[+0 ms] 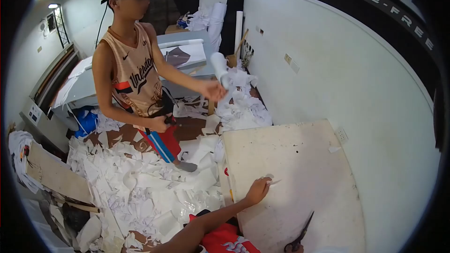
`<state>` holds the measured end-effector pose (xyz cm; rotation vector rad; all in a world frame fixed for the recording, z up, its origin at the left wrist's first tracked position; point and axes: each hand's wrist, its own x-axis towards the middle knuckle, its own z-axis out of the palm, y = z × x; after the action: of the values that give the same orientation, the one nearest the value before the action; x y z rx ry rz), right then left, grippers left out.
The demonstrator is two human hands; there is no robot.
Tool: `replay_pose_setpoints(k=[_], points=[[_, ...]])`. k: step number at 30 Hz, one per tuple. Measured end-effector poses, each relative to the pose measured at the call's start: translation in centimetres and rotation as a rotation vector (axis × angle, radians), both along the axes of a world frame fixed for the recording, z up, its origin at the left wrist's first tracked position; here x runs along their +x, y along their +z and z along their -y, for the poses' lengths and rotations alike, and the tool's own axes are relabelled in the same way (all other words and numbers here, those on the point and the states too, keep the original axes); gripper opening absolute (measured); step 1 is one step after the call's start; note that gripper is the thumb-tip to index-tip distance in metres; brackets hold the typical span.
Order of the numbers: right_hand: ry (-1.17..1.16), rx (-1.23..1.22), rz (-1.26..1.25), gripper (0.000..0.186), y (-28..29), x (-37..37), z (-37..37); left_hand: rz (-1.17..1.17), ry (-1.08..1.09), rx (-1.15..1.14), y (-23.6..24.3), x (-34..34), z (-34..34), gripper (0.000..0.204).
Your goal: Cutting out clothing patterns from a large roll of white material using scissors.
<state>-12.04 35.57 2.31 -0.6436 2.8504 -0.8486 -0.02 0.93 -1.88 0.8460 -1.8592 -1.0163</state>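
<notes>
Left hand [257,192], center-right toward the bottom: fingers narrowed, looks like a pinch on a small pale scrap [275,182] just above or on the white tabletop [300,159]; contact with the top unclear. Right hand [297,249], bottom edge, mostly cut off: fingers around black-handled scissors [303,231], blades pointing up the frame. Scissors lie lower right over the tabletop, apart from the left hand. Risks, my judgement: scrap could slip, thin piece and only fingertips on it; left fingers or forearm could get nicked if they cross the blade line, since the points face up-frame; tabletop could get scratched if the tips drag. Loose paper scraps [140,178], lower left floor, could cause a slip for the co-worker [131,68] standing among them, upper left.
</notes>
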Motion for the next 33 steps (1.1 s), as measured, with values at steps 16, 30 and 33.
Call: replay_pose_setpoints(k=[16, 30, 33], points=[[-0.057, 0.039, -0.106, 0.042, -2.0, 0.4, -0.4, 0.218, -0.732, -0.435, 7.5, 4.0, -11.7, 0.044], [-0.088, 0.058, -0.09, 0.044, -1.1, 1.5, 0.3, 0.641, -0.246, -0.482, 3.0, 8.2, -0.7, 0.036], [-0.098, 0.074, -0.132, 0.044, -1.1, 1.9, 0.8, 0.537, -0.227, -0.463, 2.8, 7.1, 2.0, 0.036]])
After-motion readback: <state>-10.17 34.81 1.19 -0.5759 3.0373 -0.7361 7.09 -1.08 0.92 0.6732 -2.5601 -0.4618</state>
